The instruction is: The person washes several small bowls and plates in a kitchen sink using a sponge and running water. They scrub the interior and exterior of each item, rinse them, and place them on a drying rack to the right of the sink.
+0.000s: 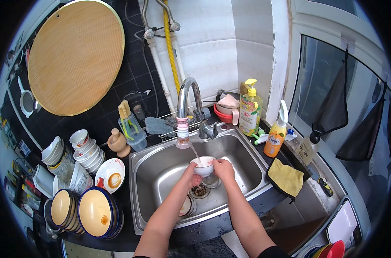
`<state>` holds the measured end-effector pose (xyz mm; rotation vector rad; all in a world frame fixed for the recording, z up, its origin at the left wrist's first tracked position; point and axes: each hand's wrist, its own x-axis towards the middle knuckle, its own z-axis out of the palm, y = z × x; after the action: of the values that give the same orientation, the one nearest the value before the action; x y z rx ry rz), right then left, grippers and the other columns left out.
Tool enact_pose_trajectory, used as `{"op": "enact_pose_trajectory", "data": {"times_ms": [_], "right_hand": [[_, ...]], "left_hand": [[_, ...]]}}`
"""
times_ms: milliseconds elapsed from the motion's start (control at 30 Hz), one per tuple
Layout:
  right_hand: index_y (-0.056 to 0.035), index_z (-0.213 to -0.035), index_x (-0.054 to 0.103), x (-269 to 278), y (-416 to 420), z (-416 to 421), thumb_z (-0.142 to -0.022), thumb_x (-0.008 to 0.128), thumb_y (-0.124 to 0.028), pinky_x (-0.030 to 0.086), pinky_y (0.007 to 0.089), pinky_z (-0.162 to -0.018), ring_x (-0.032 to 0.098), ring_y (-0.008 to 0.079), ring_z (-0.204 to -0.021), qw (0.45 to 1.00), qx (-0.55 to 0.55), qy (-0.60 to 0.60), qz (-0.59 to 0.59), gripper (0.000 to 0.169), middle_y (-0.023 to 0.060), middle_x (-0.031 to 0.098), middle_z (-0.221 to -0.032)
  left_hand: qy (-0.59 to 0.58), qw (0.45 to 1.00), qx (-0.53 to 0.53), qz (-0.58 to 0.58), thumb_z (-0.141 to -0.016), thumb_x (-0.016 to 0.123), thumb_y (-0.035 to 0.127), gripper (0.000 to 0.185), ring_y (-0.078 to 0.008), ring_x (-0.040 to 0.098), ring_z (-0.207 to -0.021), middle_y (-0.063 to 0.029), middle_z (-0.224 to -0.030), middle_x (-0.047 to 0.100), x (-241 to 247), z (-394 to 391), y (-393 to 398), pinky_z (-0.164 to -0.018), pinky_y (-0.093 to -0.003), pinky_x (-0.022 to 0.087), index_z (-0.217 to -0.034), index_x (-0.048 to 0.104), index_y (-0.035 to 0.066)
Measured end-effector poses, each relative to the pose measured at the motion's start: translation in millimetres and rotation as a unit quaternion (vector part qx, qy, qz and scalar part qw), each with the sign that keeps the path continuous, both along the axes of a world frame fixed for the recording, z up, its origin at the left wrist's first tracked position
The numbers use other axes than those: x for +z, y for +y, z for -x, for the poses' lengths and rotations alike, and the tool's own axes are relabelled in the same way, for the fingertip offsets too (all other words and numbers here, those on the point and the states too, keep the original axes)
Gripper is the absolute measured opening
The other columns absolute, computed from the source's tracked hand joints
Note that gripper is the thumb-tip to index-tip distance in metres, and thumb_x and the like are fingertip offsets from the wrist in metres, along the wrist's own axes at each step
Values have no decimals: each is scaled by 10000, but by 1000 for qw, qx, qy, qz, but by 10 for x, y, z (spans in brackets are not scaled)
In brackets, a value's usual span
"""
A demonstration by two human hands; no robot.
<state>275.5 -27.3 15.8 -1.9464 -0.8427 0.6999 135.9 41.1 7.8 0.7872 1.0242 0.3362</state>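
Note:
A small white bowl [204, 170] is held between my two hands over the stainless steel sink [163, 167]. My left hand [193, 175] grips its left side, and my right hand [223, 169] has the right rim. Water runs into the bowl from the chrome faucet [186, 93], whose spout ends in a pink and white filter nozzle [182, 132]. Below the bowl, a clear glass vessel [211, 181] shows partly, close to the drain [200, 191]. Another bowl [186, 206] lies at the sink's front, partly hidden by my left forearm.
Stacked white bowls [89, 156], a stained dish [111, 177] and blue-rimmed bowls [95, 213] crowd the left counter. A dish soap pump bottle [250, 113], an orange spray bottle [276, 135] and a yellow cloth [285, 177] line the sink's right side. A wooden mortar [118, 143] stands behind the bowls.

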Motion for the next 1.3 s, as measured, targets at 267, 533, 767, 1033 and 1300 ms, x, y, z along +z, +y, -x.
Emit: {"op": "enact_pose_trajectory", "data": {"times_ms": [267, 533, 767, 1033, 1300], "right_hand": [[33, -913, 531, -193, 102, 42, -794, 454, -144, 459, 244, -388, 546, 122, -454, 945, 197, 257, 52, 227, 99, 614, -661], [7, -1002, 506, -291, 121, 83, -830, 520, -234, 537, 283, -496, 634, 198, -647, 912, 217, 348, -10, 296, 129, 620, -830], [8, -952, 556, 11, -65, 314, -825, 535, -304, 498, 271, -487, 627, 175, -638, 965, 244, 98, -10, 338, 116, 630, -812], [-40, -771, 525, 249, -369, 827, -719, 532, -128, 452, 421, -586, 557, 325, -640, 861, 130, -464, -164, 102, 150, 562, -649], [-75, -891, 528, 494, -656, 939, -652, 556, -43, 439, 377, -566, 537, 268, -644, 798, 57, -558, -218, 243, 97, 533, -637]], "left_hand": [[211, 942, 6, -261, -755, 462, 383, 437, -225, 510, -485, -147, -655, 521, 33, 264, 31, -411, -340, 412, -970, 500, 5], [231, 774, -61, -587, -706, 514, 207, 578, -406, 481, -991, -267, -1072, 461, 345, 361, -198, -859, -400, 399, -1253, 367, 89], [109, 726, -49, -677, -705, 435, -33, 547, -343, 456, -1044, -204, -1109, 461, 420, 762, -391, -913, -361, 360, -1238, 398, 87], [44, 738, 93, -666, -759, 567, 3, 516, -221, 533, -907, -157, -1142, 490, 77, 1106, -564, -718, -293, 461, -1245, 408, 69], [138, 747, 127, -638, -716, 537, -30, 521, -324, 413, -1098, -185, -1188, 428, -277, 1311, -704, -937, -365, 335, -1217, 407, 33]]}}
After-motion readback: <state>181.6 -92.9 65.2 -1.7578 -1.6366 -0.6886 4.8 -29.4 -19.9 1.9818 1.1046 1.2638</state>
